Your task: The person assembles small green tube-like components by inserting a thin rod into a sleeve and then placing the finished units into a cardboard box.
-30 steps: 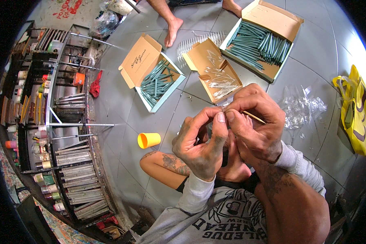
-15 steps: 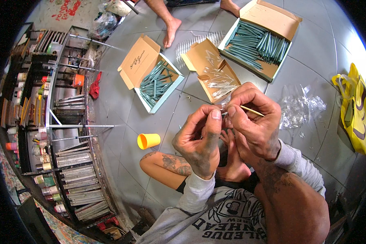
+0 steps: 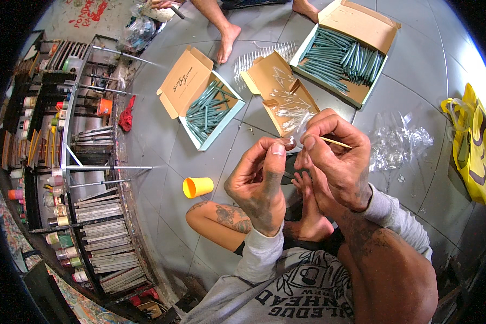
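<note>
The left hand (image 3: 259, 181) is curled, thumb laid against the forefinger; whether those fingers close on anything I cannot tell. The right hand (image 3: 337, 159) grasps a thin wooden stick (image 3: 337, 142), whose pale end juts out to the right, and a small wisp of clear plastic (image 3: 301, 127) rises at its thumb and forefinger. The two sets of fingertips are near each other, above the person's bare foot (image 3: 308, 218). Just beyond them lies the near edge of a small open carton (image 3: 257, 75) of clear pieces, between a left carton (image 3: 186, 75) and a larger carton (image 3: 364, 24), both holding green sticks. Grey tiled floor (image 3: 221, 164) stretches between the left carton and a yellow cup (image 3: 198, 187); rack bars (image 3: 110, 167) reach over its left side. Dark print marks the left carton's lid, black lettering the grey shirt (image 3: 278, 294), and red painted letters (image 3: 89, 13) stand at upper left.
</note>
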Demonstrator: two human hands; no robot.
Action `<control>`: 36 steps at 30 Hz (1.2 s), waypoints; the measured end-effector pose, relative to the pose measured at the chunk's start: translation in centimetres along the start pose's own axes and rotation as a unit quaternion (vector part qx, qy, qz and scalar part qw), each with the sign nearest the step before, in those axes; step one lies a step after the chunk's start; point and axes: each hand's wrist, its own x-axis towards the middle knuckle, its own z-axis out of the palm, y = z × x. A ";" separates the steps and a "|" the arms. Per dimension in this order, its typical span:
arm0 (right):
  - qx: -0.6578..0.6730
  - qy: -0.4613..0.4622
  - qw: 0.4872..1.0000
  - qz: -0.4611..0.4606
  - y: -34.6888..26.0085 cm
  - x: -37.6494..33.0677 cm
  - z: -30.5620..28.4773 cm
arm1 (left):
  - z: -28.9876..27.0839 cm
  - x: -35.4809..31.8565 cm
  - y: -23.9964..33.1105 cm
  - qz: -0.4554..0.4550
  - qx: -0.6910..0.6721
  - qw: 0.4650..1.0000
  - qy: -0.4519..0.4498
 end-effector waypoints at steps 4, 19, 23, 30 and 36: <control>-0.013 -0.007 1.000 0.008 -0.2 0.0 -0.1 | -0.1 0.1 0.1 -0.011 -0.003 1.000 -0.005; 0.022 0.078 0.993 0.083 1.0 0.4 -0.5 | -0.8 0.8 -1.0 -0.023 0.012 1.000 -0.011; -0.002 0.090 0.991 0.103 1.2 0.5 -0.6 | -1.0 0.9 -1.5 -0.028 0.010 0.999 -0.012; 0.015 0.084 0.989 0.118 1.8 0.6 -1.4 | -0.9 1.1 -1.6 -0.046 -0.011 0.998 -0.036; -0.079 0.030 0.967 0.241 5.0 -0.5 -5.5 | -3.3 2.0 -4.7 -0.072 0.009 0.992 -0.103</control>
